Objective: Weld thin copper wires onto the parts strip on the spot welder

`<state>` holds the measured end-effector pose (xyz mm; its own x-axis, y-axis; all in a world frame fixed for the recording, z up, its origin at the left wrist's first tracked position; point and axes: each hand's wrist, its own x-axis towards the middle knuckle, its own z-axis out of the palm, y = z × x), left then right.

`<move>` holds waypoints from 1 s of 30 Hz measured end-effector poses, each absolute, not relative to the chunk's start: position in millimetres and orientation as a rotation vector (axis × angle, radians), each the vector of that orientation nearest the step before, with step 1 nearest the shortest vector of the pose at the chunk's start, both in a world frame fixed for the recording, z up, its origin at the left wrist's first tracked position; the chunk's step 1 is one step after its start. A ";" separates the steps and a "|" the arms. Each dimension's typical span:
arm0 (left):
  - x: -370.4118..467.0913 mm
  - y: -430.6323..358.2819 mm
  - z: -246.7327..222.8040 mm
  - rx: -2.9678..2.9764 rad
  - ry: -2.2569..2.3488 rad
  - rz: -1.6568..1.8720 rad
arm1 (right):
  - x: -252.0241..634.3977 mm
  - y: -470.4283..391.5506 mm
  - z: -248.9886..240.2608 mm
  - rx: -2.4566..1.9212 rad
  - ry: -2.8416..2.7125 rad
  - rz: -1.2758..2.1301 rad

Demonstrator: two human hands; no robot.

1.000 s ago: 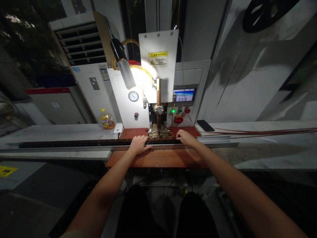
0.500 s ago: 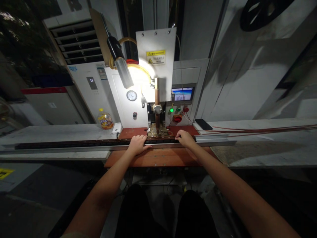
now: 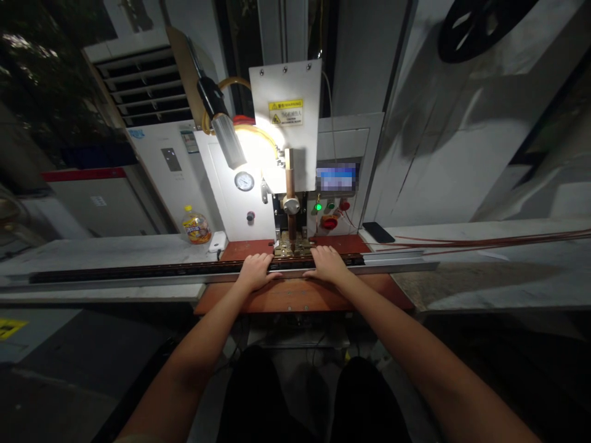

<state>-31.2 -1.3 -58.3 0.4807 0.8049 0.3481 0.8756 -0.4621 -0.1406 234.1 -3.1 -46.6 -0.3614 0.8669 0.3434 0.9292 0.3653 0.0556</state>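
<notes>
A long aluminium rail [image 3: 399, 267] runs left to right across the bench, with dark strips [image 3: 138, 270] lying along it. My left hand [image 3: 255, 271] grips the rail left of the machine's copper rod [image 3: 290, 178], fingers over the top and thumb on the near side. On the other side of the rod, my right hand [image 3: 327, 265] holds the rail in the same way, its thumb pointing left. Between and just behind both hands sits a small brass-coloured fixture [image 3: 292, 244] beneath the rod. The fingertips of both hands are partly hidden behind the rail.
A white machine panel [image 3: 285, 135] with a warning label stands ahead, lit by a lamp [image 3: 226, 135]. A yellow-capped bottle [image 3: 196, 226] and a white device [image 3: 217, 242] are at left. A black phone [image 3: 378, 232] and thin brown rods [image 3: 498, 241] lie at right.
My right hand has moved left along the rail, closer to the copper rod, and turned from a pinch to a grip over the rail. My left hand stays in place.
</notes>
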 end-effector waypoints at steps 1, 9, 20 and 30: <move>-31.0 -1.8 -58.2 -2.431 -1.423 -0.336 | 227.9 -2.6 -46.1 -1.616 -2.382 -0.360; -30.1 -2.7 -60.8 -2.422 -1.429 -0.343 | 204.4 0.0 -56.1 -1.596 -2.391 -0.367; -30.8 0.2 -66.5 -2.445 -1.426 -0.346 | 207.8 -1.2 -65.2 -1.521 -2.371 -0.407; -54.6 10.5 -46.3 -2.630 -1.339 -0.331 | 205.1 -4.1 -56.6 -1.580 -2.361 -0.378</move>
